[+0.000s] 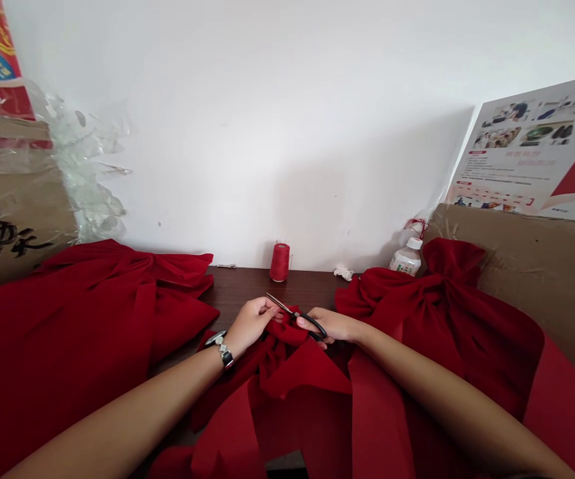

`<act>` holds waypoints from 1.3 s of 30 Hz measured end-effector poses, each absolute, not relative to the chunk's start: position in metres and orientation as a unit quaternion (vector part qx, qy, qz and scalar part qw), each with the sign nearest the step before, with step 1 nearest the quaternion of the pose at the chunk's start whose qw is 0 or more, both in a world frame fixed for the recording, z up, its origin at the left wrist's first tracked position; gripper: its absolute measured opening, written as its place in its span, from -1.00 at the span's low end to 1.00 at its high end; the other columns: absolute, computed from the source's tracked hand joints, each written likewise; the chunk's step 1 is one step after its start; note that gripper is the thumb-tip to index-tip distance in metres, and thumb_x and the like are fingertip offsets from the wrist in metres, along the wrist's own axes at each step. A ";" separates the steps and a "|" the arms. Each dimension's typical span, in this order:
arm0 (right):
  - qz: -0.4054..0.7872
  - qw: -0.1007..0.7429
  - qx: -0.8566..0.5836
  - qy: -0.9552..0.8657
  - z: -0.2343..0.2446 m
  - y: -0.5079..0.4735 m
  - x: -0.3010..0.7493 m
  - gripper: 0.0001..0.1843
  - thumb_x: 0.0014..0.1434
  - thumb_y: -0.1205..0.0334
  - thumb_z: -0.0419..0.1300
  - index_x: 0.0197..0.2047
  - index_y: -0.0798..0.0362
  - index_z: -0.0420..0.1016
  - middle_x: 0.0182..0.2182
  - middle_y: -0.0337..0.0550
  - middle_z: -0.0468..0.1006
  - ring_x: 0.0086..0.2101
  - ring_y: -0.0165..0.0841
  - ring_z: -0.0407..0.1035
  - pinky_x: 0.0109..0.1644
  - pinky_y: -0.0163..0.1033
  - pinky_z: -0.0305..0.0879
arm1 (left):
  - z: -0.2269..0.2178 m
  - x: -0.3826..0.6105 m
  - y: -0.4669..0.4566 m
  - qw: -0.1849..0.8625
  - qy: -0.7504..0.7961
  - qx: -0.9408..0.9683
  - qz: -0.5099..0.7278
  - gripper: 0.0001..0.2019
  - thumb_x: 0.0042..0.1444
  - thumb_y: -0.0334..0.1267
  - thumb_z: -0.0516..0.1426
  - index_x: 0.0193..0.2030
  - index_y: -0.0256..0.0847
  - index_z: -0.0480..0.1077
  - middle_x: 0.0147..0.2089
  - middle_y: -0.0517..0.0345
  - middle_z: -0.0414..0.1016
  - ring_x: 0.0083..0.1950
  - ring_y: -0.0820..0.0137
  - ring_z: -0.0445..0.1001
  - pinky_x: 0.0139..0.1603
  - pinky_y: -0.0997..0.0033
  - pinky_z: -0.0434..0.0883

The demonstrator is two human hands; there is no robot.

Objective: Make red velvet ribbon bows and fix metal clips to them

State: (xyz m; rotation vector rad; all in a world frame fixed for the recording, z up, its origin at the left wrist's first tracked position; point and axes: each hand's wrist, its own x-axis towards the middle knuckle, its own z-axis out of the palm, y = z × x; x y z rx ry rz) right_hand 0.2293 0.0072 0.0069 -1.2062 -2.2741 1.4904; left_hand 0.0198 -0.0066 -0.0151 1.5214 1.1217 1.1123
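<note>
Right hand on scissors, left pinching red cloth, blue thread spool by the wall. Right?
No: the thread spool by the wall is red, not blue, per the head view. Right hand on scissors and left hand pinching red cloth are correct.

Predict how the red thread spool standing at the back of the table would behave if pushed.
The red thread spool stands taller than wide, so a push near its top would probably tip it. Once down, its round body would likely roll on the dark table. Being wound thread, it is probably light.
</note>
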 end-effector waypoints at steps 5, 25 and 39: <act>0.485 0.085 -0.405 -0.770 0.007 0.005 0.229 -0.29 0.00 -0.45 0.03 -0.65 0.09 0.17 -0.79 -0.31 0.26 -0.78 -0.60 -0.01 -0.71 -0.42 -0.14 | -0.015 0.019 -0.006 0.446 0.457 0.624 0.451 -0.79 0.02 -0.11 0.17 -0.41 -0.24 0.42 -0.38 0.06 0.60 -0.29 0.29 0.56 -0.20 0.34 0.43; 0.509 0.083 -0.399 -0.758 0.003 0.013 0.230 -0.36 0.07 -0.35 0.07 -0.60 0.11 0.23 -0.81 -0.34 0.26 -0.79 -0.61 0.01 -0.74 -0.46 -0.15 | -0.010 0.020 -0.008 0.450 0.440 0.647 0.431 -0.71 -0.02 -0.01 0.16 -0.42 -0.23 0.39 -0.39 0.09 0.56 -0.33 0.33 0.51 -0.25 0.39 0.39; 0.486 0.173 -0.427 -0.743 -0.003 0.014 0.230 -0.36 0.09 -0.37 0.00 -0.59 0.08 0.23 -0.80 -0.35 0.23 -0.78 -0.58 -0.01 -0.72 -0.43 -0.12 | -0.013 0.019 -0.006 0.458 0.436 0.643 0.433 -0.69 -0.02 0.02 0.17 -0.42 -0.23 0.37 -0.40 0.10 0.55 -0.33 0.34 0.51 -0.24 0.39 0.38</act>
